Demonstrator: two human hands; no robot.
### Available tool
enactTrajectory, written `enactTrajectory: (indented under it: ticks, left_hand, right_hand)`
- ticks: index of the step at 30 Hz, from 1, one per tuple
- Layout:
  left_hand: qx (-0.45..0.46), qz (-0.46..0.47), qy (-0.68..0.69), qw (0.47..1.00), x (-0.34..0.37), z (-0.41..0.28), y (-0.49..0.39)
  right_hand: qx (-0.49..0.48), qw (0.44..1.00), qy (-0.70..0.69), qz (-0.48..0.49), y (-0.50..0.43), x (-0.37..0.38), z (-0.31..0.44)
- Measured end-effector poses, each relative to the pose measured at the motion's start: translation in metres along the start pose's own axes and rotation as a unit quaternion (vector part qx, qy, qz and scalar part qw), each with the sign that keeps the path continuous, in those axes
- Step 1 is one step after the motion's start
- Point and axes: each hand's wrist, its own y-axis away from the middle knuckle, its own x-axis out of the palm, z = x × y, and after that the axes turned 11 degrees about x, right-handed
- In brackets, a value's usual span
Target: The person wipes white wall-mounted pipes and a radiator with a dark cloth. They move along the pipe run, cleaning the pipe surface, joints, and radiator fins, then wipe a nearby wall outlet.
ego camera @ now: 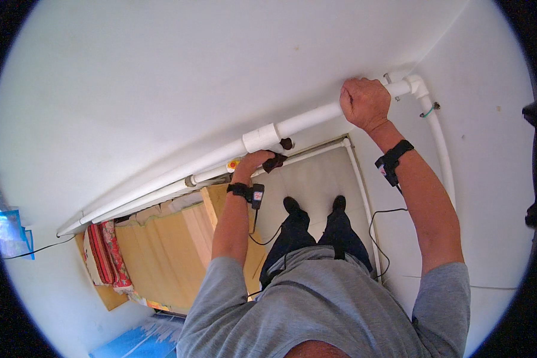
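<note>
A thick white pipe [311, 119] runs along the white wall, with a wide coupling sleeve [261, 137] partway and an elbow [416, 85] near the corner. My right hand [366, 103] is closed around this pipe, a little left of the elbow. Below the coupling, my left hand [255, 162] grips a dark cloth [274, 163] by the lower pipe. More dark cloth [286, 143] shows beside the coupling's lower right end; whether it is the same piece I cannot tell. The fingers of my left hand are mostly hidden.
A wooden bed [161, 250] with folded red patterned bedding [109, 255] stands at the lower left. Thinner white pipe [360, 192] follows the floor's edge. A downward pipe [443, 152] is on the right wall. Black cables [376, 223] hang from my wrist devices.
</note>
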Motion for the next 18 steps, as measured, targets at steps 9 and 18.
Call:
enactTrajectory:
  ticks: [9,18]
  left_hand:
    - [-0.051,-0.153,0.213,0.964,-0.036,-0.117,0.045]
    - [-0.082,-0.340,0.576,0.739,0.065,-0.127,0.081]
  right_hand:
    - [0.001,1.000,-0.011,0.002,0.000,-0.001,-0.003]
    - [0.006,0.999,-0.033,-0.019,0.002,0.000,-0.002]
